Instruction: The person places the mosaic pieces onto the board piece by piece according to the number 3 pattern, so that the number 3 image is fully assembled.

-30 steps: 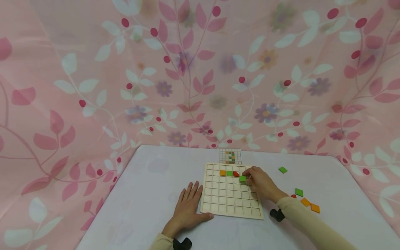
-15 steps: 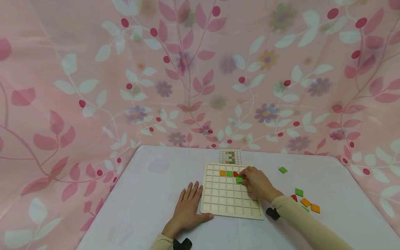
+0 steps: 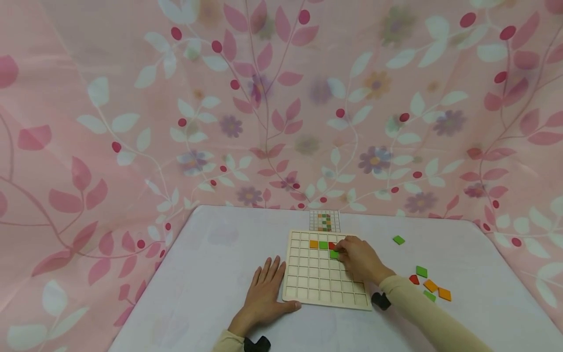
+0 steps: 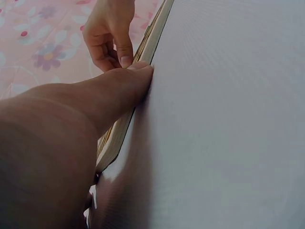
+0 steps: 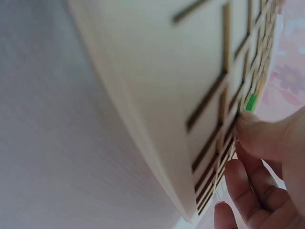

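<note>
A pale wooden grid board (image 3: 323, 286) lies on the white table. Its top row holds an orange tile (image 3: 313, 244), a green tile (image 3: 323, 245) and a red tile (image 3: 332, 245). My right hand (image 3: 358, 259) is over the board's upper right part and pinches a green tile (image 3: 334, 254) just below the red one. The green tile (image 5: 251, 101) shows beside the fingertips (image 5: 252, 131) in the right wrist view. My left hand (image 3: 264, 293) lies flat on the table, its thumb (image 4: 128, 81) against the board's left edge (image 4: 143, 57).
A small pattern card (image 3: 324, 220) lies beyond the board. Loose tiles sit to the right: a green one (image 3: 398, 240) farther back, and a cluster of green (image 3: 421, 271), red (image 3: 414, 279) and orange (image 3: 444, 294) ones nearer. A pink floral curtain (image 3: 281, 107) hangs behind the table.
My right hand has carried the green tile a little to the left across the board, to the cell below the red tile. The left hand has not moved.
</note>
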A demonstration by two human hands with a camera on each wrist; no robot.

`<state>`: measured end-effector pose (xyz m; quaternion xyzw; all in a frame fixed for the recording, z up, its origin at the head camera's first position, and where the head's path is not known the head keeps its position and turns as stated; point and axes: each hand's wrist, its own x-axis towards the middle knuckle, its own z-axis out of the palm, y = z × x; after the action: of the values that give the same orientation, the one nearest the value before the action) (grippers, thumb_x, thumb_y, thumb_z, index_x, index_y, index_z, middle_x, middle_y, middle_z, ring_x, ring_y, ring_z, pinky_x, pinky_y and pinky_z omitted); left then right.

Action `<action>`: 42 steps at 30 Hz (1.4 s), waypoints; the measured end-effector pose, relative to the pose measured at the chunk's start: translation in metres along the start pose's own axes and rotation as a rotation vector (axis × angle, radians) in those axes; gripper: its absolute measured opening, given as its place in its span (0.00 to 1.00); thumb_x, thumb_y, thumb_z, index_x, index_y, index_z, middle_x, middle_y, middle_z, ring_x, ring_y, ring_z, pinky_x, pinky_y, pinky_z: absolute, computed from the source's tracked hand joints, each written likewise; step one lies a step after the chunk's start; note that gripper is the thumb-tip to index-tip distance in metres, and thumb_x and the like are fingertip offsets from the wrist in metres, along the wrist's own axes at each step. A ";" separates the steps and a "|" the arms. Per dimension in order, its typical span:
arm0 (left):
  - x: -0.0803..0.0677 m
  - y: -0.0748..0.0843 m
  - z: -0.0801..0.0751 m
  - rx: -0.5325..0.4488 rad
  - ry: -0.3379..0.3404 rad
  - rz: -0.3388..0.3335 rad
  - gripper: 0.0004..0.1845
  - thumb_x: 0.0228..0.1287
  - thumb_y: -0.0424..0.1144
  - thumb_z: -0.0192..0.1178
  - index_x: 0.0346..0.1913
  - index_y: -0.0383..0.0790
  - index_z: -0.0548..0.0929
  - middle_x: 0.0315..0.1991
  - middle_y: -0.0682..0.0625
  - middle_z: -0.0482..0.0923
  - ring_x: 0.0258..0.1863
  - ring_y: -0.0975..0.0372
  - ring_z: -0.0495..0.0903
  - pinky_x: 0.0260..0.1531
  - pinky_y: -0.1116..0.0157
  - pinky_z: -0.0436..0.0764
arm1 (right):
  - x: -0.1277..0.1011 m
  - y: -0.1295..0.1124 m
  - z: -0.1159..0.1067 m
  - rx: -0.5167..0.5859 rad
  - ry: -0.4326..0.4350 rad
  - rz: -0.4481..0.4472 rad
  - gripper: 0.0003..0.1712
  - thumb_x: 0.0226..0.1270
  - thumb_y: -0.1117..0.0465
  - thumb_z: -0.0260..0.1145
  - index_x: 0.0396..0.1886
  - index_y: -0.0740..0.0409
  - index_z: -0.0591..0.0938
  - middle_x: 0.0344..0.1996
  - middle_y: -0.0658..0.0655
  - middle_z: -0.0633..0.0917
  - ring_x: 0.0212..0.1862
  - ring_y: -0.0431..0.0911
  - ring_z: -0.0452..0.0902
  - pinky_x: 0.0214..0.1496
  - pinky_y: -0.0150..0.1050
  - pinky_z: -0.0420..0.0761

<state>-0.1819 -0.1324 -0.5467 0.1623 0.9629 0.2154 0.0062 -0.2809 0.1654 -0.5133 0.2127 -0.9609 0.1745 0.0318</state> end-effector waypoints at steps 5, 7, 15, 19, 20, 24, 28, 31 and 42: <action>0.000 0.002 -0.004 -0.005 0.013 0.012 0.58 0.53 0.75 0.57 0.78 0.41 0.54 0.80 0.45 0.45 0.79 0.47 0.41 0.73 0.42 0.45 | 0.006 0.002 -0.003 0.067 -0.015 0.034 0.08 0.61 0.61 0.71 0.41 0.51 0.88 0.32 0.44 0.82 0.34 0.38 0.73 0.43 0.39 0.79; 0.001 0.002 -0.005 -0.006 0.020 0.018 0.58 0.53 0.75 0.58 0.78 0.40 0.55 0.80 0.44 0.46 0.79 0.47 0.42 0.73 0.42 0.46 | 0.007 0.002 -0.004 0.089 -0.020 0.047 0.08 0.61 0.61 0.71 0.41 0.51 0.88 0.32 0.43 0.82 0.33 0.38 0.72 0.41 0.36 0.78; 0.001 0.001 -0.003 -0.001 0.029 0.022 0.59 0.52 0.76 0.57 0.78 0.41 0.54 0.80 0.45 0.46 0.79 0.47 0.42 0.73 0.42 0.46 | 0.005 0.000 -0.006 0.148 -0.025 0.076 0.09 0.59 0.59 0.72 0.40 0.51 0.90 0.29 0.43 0.80 0.30 0.40 0.70 0.34 0.34 0.73; 0.002 0.000 -0.002 0.000 0.021 0.015 0.59 0.52 0.77 0.57 0.79 0.42 0.54 0.80 0.46 0.45 0.79 0.49 0.41 0.74 0.43 0.45 | 0.004 0.000 -0.006 0.160 -0.017 0.077 0.09 0.59 0.59 0.73 0.40 0.50 0.90 0.27 0.42 0.79 0.30 0.40 0.69 0.32 0.33 0.71; 0.002 0.000 -0.001 0.004 0.020 0.014 0.59 0.52 0.77 0.56 0.79 0.42 0.54 0.80 0.46 0.45 0.79 0.49 0.41 0.74 0.43 0.45 | 0.004 0.001 -0.006 0.160 -0.015 0.075 0.09 0.59 0.58 0.73 0.40 0.50 0.90 0.27 0.42 0.79 0.30 0.40 0.69 0.32 0.33 0.71; 0.002 0.000 -0.001 0.010 0.018 0.011 0.59 0.52 0.77 0.57 0.79 0.43 0.53 0.80 0.46 0.45 0.79 0.49 0.40 0.74 0.43 0.45 | 0.003 0.001 -0.007 0.165 -0.005 0.068 0.09 0.59 0.58 0.73 0.40 0.51 0.91 0.26 0.42 0.79 0.29 0.40 0.70 0.31 0.32 0.71; 0.002 0.001 -0.002 0.009 0.018 0.009 0.60 0.51 0.77 0.57 0.79 0.43 0.53 0.80 0.46 0.45 0.79 0.49 0.40 0.74 0.43 0.44 | 0.003 0.002 -0.006 0.178 -0.003 0.081 0.10 0.59 0.58 0.73 0.41 0.51 0.91 0.27 0.42 0.80 0.30 0.40 0.70 0.31 0.33 0.72; 0.002 0.001 -0.002 0.006 0.012 0.004 0.60 0.51 0.77 0.57 0.79 0.43 0.53 0.80 0.47 0.45 0.79 0.49 0.40 0.74 0.43 0.44 | 0.003 0.002 -0.005 0.181 -0.003 0.098 0.10 0.58 0.57 0.74 0.41 0.49 0.91 0.29 0.42 0.81 0.30 0.39 0.71 0.31 0.33 0.73; -0.001 0.002 0.000 -0.002 0.000 -0.007 0.59 0.51 0.77 0.57 0.79 0.43 0.54 0.80 0.47 0.45 0.79 0.49 0.41 0.74 0.43 0.45 | -0.001 0.004 -0.004 0.202 0.005 0.110 0.09 0.58 0.57 0.75 0.40 0.48 0.91 0.33 0.45 0.86 0.32 0.38 0.74 0.35 0.34 0.77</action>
<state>-0.1805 -0.1308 -0.5453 0.1589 0.9633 0.2162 0.0071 -0.2818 0.1700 -0.5113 0.1613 -0.9486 0.2723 0.0031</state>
